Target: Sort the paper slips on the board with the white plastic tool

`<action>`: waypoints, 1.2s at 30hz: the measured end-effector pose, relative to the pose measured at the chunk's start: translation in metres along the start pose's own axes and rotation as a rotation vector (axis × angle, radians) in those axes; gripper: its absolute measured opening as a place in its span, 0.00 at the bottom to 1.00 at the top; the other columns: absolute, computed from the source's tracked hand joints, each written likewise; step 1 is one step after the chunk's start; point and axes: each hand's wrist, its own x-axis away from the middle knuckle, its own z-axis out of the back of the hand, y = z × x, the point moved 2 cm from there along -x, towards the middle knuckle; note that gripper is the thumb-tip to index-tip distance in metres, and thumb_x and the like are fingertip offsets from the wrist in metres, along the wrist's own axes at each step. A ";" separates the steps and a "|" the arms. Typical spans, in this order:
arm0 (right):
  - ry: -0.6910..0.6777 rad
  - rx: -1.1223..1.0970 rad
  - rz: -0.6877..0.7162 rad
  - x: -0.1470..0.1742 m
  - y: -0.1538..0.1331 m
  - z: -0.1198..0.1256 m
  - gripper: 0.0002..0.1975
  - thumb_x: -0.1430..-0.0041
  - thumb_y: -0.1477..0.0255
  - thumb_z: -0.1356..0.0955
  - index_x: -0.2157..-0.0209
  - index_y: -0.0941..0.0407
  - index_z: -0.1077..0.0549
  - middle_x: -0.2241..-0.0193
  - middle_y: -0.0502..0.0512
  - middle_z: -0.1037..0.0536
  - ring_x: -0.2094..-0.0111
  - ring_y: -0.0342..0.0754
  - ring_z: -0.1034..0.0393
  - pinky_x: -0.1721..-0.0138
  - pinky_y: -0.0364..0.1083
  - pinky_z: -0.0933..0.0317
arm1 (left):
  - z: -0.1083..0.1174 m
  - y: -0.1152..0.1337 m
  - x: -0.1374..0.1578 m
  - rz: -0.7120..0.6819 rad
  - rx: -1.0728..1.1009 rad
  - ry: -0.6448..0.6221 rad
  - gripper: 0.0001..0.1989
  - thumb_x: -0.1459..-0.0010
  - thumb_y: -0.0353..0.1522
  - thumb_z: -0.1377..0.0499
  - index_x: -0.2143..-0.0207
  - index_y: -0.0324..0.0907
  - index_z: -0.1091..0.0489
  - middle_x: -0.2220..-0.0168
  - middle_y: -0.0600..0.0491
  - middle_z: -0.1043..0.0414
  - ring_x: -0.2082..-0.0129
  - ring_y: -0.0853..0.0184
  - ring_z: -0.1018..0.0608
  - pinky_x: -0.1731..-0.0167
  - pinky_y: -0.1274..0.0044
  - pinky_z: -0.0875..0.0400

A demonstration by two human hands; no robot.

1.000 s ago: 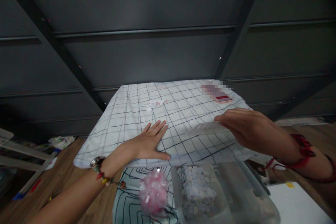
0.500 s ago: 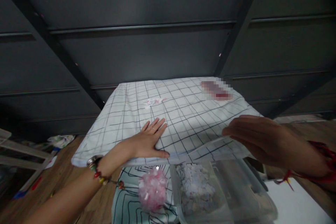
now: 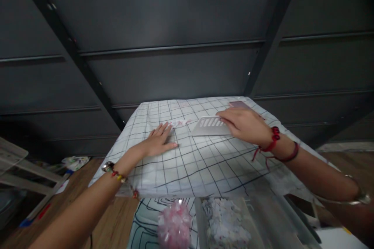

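Note:
My left hand (image 3: 159, 141) lies flat on the white checked cloth (image 3: 187, 163), its fingers spread. Its fingertips reach the near end of a small strip of white and pinkish scraps (image 3: 181, 123). My right hand (image 3: 242, 122) grips a flat white plastic piece with a row of slots (image 3: 212, 126), tilted over the cloth just right of the scraps. What the hand covers of this piece is hidden. Partly behind my right hand, a flat pinkish-brown object (image 3: 239, 104) rests near the far right of the cloth.
Below the table's near edge are a clear plastic box (image 3: 198, 218) holding pale scraps (image 3: 224, 221) and a crinkly pink ball (image 3: 174, 225) on a green patterned cloth (image 3: 138, 221). A dark panelled wall (image 3: 175, 74) stands behind the table. A pale stool (image 3: 26, 179) is at left.
My right hand has moved left and forward over the cloth, and the white slotted piece now shows in it. My left hand has slid forward and left to the scraps. The view has shifted slightly.

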 end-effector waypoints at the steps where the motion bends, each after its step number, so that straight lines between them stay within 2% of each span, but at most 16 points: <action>1: -0.006 -0.002 -0.025 -0.009 0.001 -0.009 0.12 0.46 0.79 0.41 0.63 0.60 0.29 0.69 0.56 0.24 0.68 0.47 0.33 0.66 0.45 0.43 | 0.002 -0.010 -0.006 0.061 0.008 0.027 0.46 0.46 0.57 0.61 0.38 0.32 0.67 0.38 0.42 0.77 0.40 0.55 0.67 0.44 0.63 0.63; 3: -0.022 0.005 -0.052 -0.027 0.002 -0.025 0.13 0.48 0.81 0.42 0.64 0.59 0.29 0.69 0.56 0.25 0.68 0.46 0.33 0.65 0.45 0.46 | 0.006 -0.026 -0.018 0.153 0.026 0.034 0.49 0.49 0.58 0.59 0.38 0.31 0.68 0.38 0.42 0.76 0.40 0.53 0.66 0.45 0.62 0.61; 6: -0.002 0.022 -0.049 -0.049 -0.001 -0.047 0.17 0.51 0.85 0.42 0.64 0.60 0.29 0.70 0.56 0.25 0.68 0.46 0.35 0.64 0.45 0.49 | 0.008 -0.040 -0.033 0.208 0.027 0.002 0.54 0.53 0.60 0.57 0.38 0.29 0.67 0.38 0.40 0.75 0.40 0.53 0.66 0.45 0.63 0.61; 9: 0.043 0.036 -0.048 -0.061 -0.004 -0.064 0.18 0.53 0.86 0.42 0.63 0.60 0.29 0.70 0.56 0.26 0.68 0.47 0.36 0.64 0.46 0.51 | 0.009 -0.045 -0.044 0.230 0.031 -0.035 0.57 0.57 0.62 0.55 0.38 0.30 0.68 0.38 0.40 0.76 0.40 0.52 0.66 0.45 0.61 0.61; 13: 0.103 0.043 -0.063 -0.060 -0.004 -0.077 0.18 0.52 0.85 0.42 0.61 0.61 0.29 0.71 0.56 0.26 0.68 0.48 0.38 0.64 0.47 0.53 | 0.006 -0.044 -0.047 0.239 0.047 -0.038 0.56 0.57 0.62 0.55 0.38 0.33 0.70 0.38 0.43 0.77 0.40 0.52 0.68 0.46 0.58 0.63; 18: 0.288 0.048 -0.017 -0.047 -0.002 -0.078 0.18 0.53 0.84 0.42 0.62 0.61 0.29 0.73 0.54 0.27 0.70 0.46 0.39 0.66 0.47 0.53 | -0.002 -0.043 -0.041 0.219 0.035 -0.014 0.56 0.55 0.61 0.55 0.38 0.32 0.70 0.38 0.41 0.76 0.40 0.52 0.68 0.45 0.59 0.66; 23: 0.360 0.101 0.011 -0.046 -0.003 -0.080 0.17 0.51 0.85 0.42 0.63 0.60 0.29 0.74 0.52 0.26 0.72 0.45 0.40 0.67 0.47 0.53 | -0.003 -0.042 -0.040 0.186 0.021 -0.022 0.54 0.53 0.60 0.55 0.38 0.31 0.69 0.38 0.40 0.74 0.40 0.53 0.67 0.44 0.61 0.67; 30: 0.216 0.149 0.091 -0.047 -0.008 -0.081 0.17 0.55 0.87 0.42 0.66 0.60 0.29 0.75 0.52 0.27 0.73 0.45 0.40 0.69 0.47 0.55 | -0.008 -0.046 -0.044 0.159 0.024 -0.005 0.54 0.53 0.61 0.56 0.38 0.31 0.68 0.38 0.40 0.72 0.40 0.51 0.65 0.44 0.61 0.67; 36: 0.247 0.148 0.087 -0.046 -0.008 -0.074 0.18 0.58 0.86 0.42 0.66 0.60 0.30 0.75 0.52 0.27 0.74 0.46 0.40 0.69 0.47 0.55 | -0.009 -0.048 -0.043 0.153 0.031 0.003 0.52 0.52 0.60 0.56 0.38 0.33 0.67 0.38 0.41 0.71 0.40 0.50 0.65 0.45 0.60 0.66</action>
